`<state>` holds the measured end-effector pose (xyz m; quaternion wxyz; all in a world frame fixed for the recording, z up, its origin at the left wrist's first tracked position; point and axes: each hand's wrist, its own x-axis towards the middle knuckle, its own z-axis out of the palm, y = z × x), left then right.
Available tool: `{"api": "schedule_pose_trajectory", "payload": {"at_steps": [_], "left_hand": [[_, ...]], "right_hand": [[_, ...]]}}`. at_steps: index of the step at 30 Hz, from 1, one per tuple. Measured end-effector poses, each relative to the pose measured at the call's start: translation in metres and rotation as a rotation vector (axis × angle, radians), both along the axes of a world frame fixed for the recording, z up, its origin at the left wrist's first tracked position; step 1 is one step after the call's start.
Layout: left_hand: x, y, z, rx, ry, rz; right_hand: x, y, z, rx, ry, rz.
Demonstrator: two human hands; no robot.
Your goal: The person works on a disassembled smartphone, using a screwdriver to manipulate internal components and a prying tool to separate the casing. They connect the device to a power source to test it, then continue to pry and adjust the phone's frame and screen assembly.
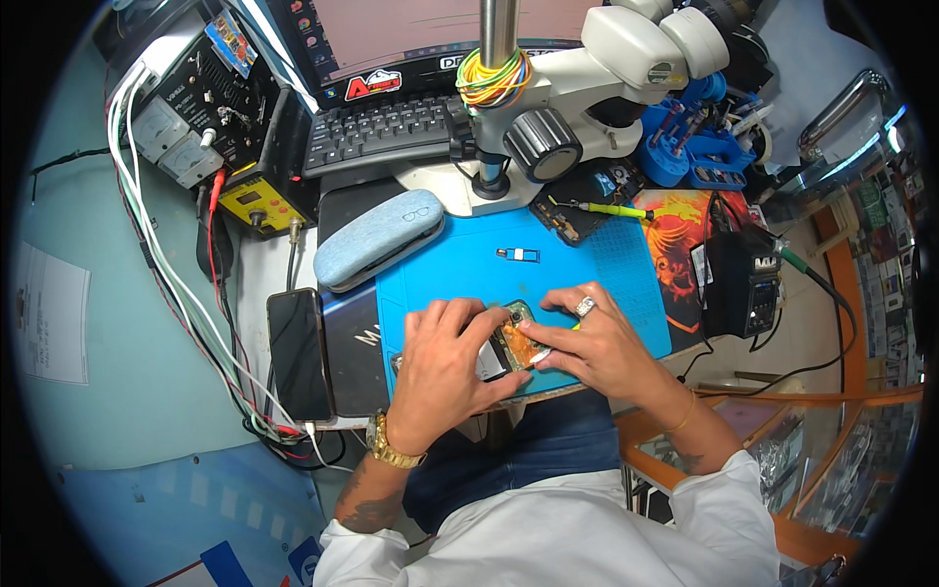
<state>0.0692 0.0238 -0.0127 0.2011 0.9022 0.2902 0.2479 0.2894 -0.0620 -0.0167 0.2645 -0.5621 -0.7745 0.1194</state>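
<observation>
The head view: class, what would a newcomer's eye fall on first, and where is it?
Probably the bright blue mat in the middle, with an opened phone near its front edge between the left grip and right grip. Next, the big white microscope behind it, with coloured wire looped round its metal post. Then the pale blue glasses case at the mat's far left corner.

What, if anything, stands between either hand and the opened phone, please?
Nothing visible blocks the way: the left hand and the right hand are both at the opened phone. A light-tipped item, mostly hidden, shows by the right one. The small framed piece lies farther off on the blue mat, not between them.
</observation>
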Motion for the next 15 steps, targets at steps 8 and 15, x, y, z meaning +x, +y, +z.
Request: {"api": "schedule_pose_trajectory", "payload": {"at_steps": [8,15], "left_hand": [[0.0010,-0.0002,0.0004,-0.001,-0.013,0.013],[-0.0075,0.0050,0.0014,-0.169,-0.087,0.011]], "right_hand": [[-0.0010,-0.0035,0.0018,0.033,-0.029,-0.032],[0.0000,0.0014,-0.0001,0.064,0.035,-0.040]]}}
